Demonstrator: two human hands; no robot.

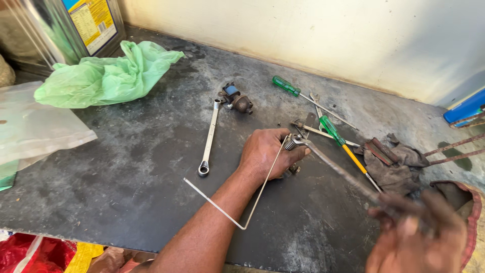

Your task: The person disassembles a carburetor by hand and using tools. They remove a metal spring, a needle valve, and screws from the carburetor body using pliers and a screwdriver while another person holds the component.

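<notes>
Left hand [268,151] pins a coiled wire spring [290,143] to the workbench [126,167] while the blurred right hand [417,235], just right, grips a metal rod [338,169] levering its coil.

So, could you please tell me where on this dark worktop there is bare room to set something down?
The widest bare patch lies between the ring spanner, the clear plastic bag and the worktop's near edge. A smaller one sits by the wall, left of the green screwdriver. Around the left hand and the rag it is crowded with tools.

A green plastic bag [108,73], a ring spanner [209,137] and a green-handled screwdriver [286,86] lie apart.
</notes>
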